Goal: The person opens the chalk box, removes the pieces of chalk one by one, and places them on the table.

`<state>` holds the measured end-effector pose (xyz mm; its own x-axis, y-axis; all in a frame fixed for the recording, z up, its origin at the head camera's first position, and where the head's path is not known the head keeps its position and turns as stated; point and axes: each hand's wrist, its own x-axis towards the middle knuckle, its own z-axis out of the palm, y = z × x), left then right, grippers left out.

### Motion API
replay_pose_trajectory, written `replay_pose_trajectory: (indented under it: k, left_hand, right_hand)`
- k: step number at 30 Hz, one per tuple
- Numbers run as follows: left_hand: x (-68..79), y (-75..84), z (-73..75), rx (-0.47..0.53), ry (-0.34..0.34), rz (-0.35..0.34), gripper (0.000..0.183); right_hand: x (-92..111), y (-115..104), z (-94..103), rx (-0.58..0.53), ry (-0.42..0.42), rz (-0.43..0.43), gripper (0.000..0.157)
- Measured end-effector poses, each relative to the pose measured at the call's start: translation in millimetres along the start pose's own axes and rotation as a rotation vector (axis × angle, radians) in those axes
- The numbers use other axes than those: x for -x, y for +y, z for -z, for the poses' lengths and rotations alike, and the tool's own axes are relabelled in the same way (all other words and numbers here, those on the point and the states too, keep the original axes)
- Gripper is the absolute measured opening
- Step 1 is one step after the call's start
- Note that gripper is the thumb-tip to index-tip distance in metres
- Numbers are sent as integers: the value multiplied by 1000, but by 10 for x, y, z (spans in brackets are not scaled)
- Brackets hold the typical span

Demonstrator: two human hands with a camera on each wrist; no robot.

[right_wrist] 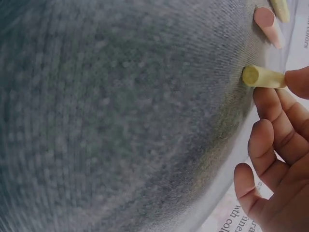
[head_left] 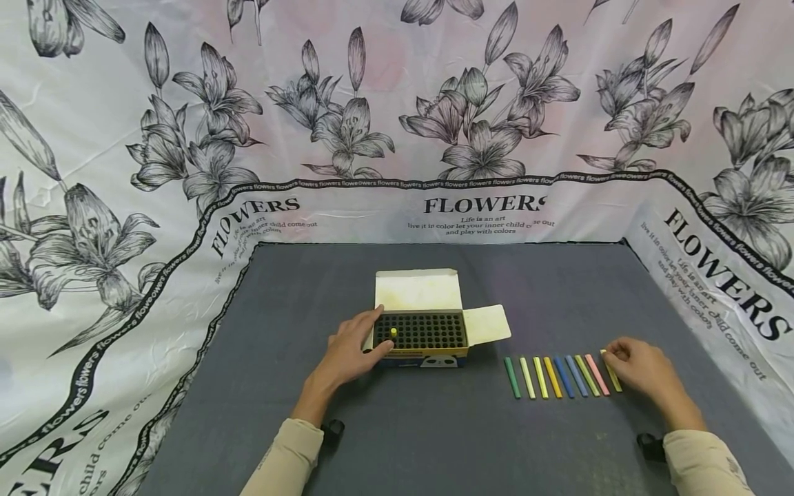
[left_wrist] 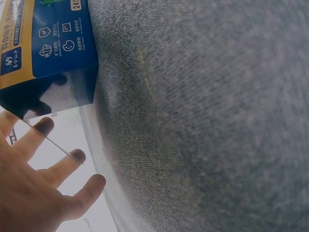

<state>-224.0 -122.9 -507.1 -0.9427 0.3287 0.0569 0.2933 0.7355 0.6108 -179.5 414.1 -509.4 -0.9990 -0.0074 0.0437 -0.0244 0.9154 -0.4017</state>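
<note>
A chalk box (head_left: 422,331) lies with its lid folded back, showing a black grid of holes; one yellow chalk (head_left: 393,333) stands in a hole near its left end. My left hand (head_left: 352,348) is at the box's left end, thumb by the front edge and fingers fairly straight. In the left wrist view those fingers (left_wrist: 63,169) spread beside the blue box end (left_wrist: 63,63). My right hand (head_left: 642,368) pinches a yellow-green chalk stick (right_wrist: 263,77) between thumb and fingers, at the right end of a row of chalks.
The row holds several sticks, from a green chalk (head_left: 511,377) through a blue chalk (head_left: 564,377) to a pink chalk (head_left: 597,375). A side flap (head_left: 486,324) juts from the box's right. Flower-printed cloth (head_left: 471,207) borders the grey table (head_left: 434,434).
</note>
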Motion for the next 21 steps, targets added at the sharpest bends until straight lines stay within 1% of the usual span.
replay_pose_trajectory:
  k: [9, 16, 21]
  left_hand:
    - [-2, 3, -12, -2, 0, 0, 74]
    - [6, 3, -17, -1, 9, 2, 74]
    - [5, -2, -17, -1, 17, 2, 74]
  right_hand:
    - [-18, -63, 5, 52, -64, -25, 30]
    - [-32, -109, 8, 99, -67, -37, 28]
    - [-27, -130, 27, 101, -44, -52, 30]
